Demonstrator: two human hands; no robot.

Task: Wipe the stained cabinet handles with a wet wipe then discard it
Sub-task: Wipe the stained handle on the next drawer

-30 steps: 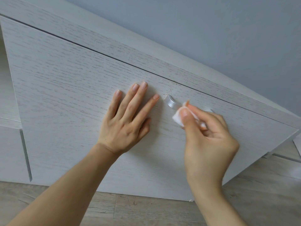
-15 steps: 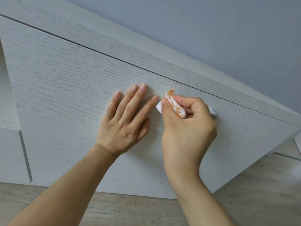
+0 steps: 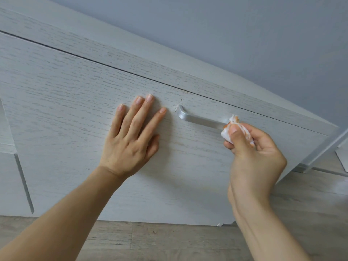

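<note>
A brushed metal handle (image 3: 199, 120) runs across the pale wood-grain cabinet door (image 3: 66, 102). My right hand (image 3: 252, 157) pinches a crumpled white wet wipe (image 3: 228, 133) smeared with orange, pressed against the handle's right end, which it hides. A small orange speck shows on the door by the handle's left end. My left hand (image 3: 131, 140) lies flat on the door, fingers spread, just left of the handle.
Grey wood-look flooring (image 3: 169, 242) runs below the door. Another cabinet front (image 3: 11, 185) with a narrow vertical gap sits at the left. A grey wall (image 3: 244, 34) rises behind the cabinet top.
My right hand slid the wipe from the handle's left end to its right end, uncovering most of the handle. The left hand stayed flat on the door.
</note>
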